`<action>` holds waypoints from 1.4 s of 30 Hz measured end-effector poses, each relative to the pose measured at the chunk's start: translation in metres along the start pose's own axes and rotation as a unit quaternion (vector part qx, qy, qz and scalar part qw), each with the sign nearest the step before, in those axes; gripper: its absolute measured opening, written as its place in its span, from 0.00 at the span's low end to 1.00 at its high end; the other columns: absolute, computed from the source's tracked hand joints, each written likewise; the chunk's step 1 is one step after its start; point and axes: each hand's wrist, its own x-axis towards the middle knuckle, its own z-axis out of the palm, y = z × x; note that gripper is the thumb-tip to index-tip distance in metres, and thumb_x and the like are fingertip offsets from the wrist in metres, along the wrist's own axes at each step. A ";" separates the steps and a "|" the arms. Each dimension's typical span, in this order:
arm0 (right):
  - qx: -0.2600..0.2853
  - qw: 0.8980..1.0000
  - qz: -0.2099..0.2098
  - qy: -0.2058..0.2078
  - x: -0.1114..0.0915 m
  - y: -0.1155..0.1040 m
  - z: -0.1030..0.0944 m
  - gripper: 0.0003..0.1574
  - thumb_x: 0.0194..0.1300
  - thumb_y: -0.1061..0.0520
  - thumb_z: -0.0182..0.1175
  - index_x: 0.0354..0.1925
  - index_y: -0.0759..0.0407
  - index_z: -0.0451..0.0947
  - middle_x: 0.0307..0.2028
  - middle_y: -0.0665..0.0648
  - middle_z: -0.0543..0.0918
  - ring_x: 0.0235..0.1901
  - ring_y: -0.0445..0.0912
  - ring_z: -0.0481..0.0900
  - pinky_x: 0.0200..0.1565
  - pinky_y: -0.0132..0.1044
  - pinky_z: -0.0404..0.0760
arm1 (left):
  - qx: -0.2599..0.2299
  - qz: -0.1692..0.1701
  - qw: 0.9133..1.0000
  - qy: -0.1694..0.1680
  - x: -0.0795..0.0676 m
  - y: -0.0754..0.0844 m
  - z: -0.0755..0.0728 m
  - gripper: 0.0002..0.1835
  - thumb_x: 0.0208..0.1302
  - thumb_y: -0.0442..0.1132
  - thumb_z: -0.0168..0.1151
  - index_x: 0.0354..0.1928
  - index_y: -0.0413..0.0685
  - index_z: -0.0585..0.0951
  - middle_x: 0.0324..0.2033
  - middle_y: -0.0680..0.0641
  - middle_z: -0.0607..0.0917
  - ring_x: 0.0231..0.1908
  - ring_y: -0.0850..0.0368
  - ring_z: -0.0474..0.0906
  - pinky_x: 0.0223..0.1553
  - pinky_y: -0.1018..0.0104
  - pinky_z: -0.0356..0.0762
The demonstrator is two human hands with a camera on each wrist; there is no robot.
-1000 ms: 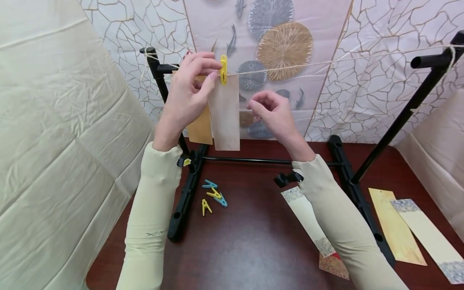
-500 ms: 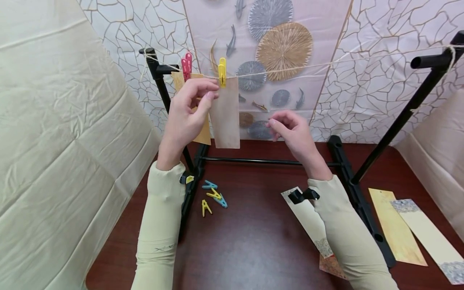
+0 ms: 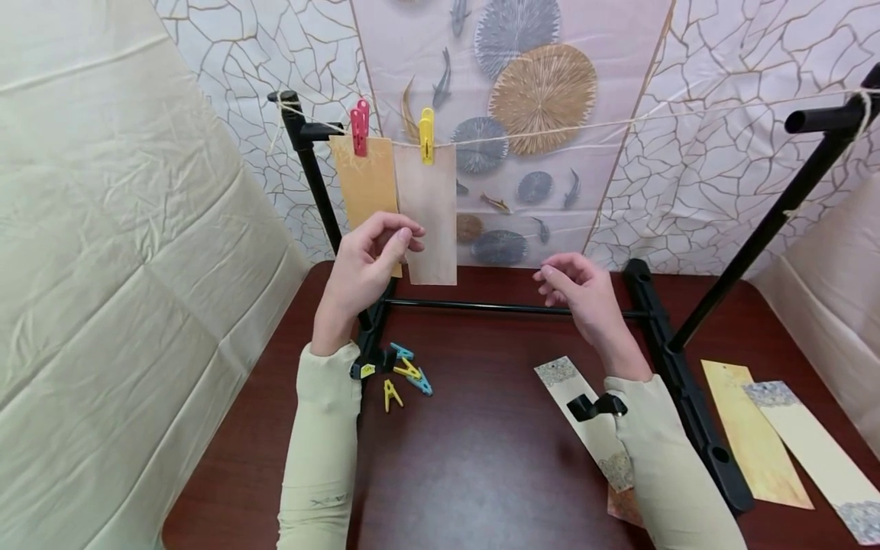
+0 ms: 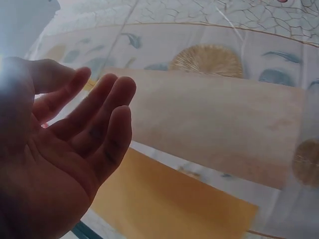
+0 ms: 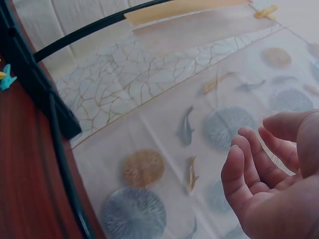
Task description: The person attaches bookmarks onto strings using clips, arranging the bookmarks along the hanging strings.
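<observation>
A pale beige paper strip point(image 3: 433, 206) hangs from a string point(image 3: 550, 128), held by a yellow clothespin point(image 3: 427, 136). To its left a golden-tan strip point(image 3: 364, 179) hangs under red clothespins point(image 3: 360, 130). My left hand point(image 3: 367, 260) is in front of the strips' lower parts, fingers loosely bent with nothing between them. In the left wrist view the same hand point(image 4: 75, 134) overlaps the edge of the pale strip point(image 4: 214, 124). Off to the right, my right hand point(image 3: 577, 294) hovers above the table with relaxed, slightly curled fingers. Its palm point(image 5: 279, 199) holds nothing in the right wrist view.
Several yellow and blue clothespins point(image 3: 407, 370) lie on the dark table point(image 3: 467, 458). A patterned cream strip point(image 3: 584, 420) partly covers a reddish one point(image 3: 622, 506). Yellow point(image 3: 756, 435) and cream point(image 3: 811, 451) strips lie at right. Black stand posts point(image 3: 756, 229) carry the string.
Both hands have moved down, away from the string, the right one also to the right. My left hand has left the yellow clothespin, and the red clothespins have come into full view.
</observation>
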 end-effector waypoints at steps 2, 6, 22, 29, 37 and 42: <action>-0.005 1.000 0.007 0.004 -0.004 0.004 -0.003 0.10 0.68 0.59 0.61 0.44 0.64 0.77 0.33 0.51 0.86 0.28 0.42 0.81 0.28 0.32 0.82 | -0.006 -0.011 1.000 -0.004 -0.005 -0.006 0.001 0.09 0.72 0.35 0.54 0.46 0.38 0.80 0.42 0.33 0.84 0.39 0.52 0.84 0.36 0.64 0.80; -0.009 1.000 0.021 0.008 -0.011 0.013 -0.010 0.10 0.68 0.59 0.61 0.44 0.64 0.77 0.32 0.51 0.86 0.27 0.41 0.81 0.28 0.31 0.82 | -0.012 -0.027 1.000 -0.011 -0.016 -0.018 0.003 0.09 0.72 0.35 0.54 0.45 0.38 0.80 0.40 0.33 0.85 0.37 0.47 0.83 0.35 0.68 0.80; -0.115 0.991 0.073 -0.009 -0.039 0.042 -0.037 0.16 0.69 0.57 0.61 0.48 0.67 0.74 0.32 0.46 0.85 0.28 0.40 0.81 0.28 0.33 0.82 | 0.035 -0.109 0.992 -0.052 -0.052 -0.063 0.011 0.09 0.72 0.40 0.56 0.46 0.44 0.80 0.41 0.43 0.87 0.39 0.52 0.86 0.35 0.61 0.83; -0.188 0.976 0.110 -0.026 -0.051 0.049 -0.046 0.18 0.68 0.53 0.62 0.49 0.64 0.73 0.32 0.44 0.83 0.31 0.41 0.83 0.31 0.36 0.84 | 0.092 -0.153 0.978 -0.106 -0.065 -0.075 0.014 0.06 0.72 0.44 0.56 0.45 0.53 0.80 0.39 0.49 0.86 0.39 0.60 0.84 0.34 0.66 0.79; -0.245 0.960 0.127 -0.048 -0.064 0.054 -0.057 0.24 0.69 0.51 0.61 0.54 0.67 0.71 0.35 0.50 0.83 0.32 0.45 0.83 0.34 0.40 0.85 | 0.161 -0.129 0.963 -0.171 -0.073 -0.081 0.012 0.07 0.71 0.45 0.57 0.45 0.55 0.80 0.34 0.53 0.85 0.30 0.58 0.80 0.28 0.67 0.75; -0.297 0.944 0.124 -0.076 -0.072 0.055 -0.065 0.24 0.69 0.51 0.61 0.56 0.65 0.71 0.43 0.65 0.82 0.34 0.45 0.81 0.33 0.41 0.84 | 0.188 -0.116 0.954 -0.200 -0.076 -0.084 0.013 0.05 0.71 0.43 0.58 0.44 0.53 0.80 0.34 0.54 0.84 0.27 0.62 0.76 0.28 0.68 0.74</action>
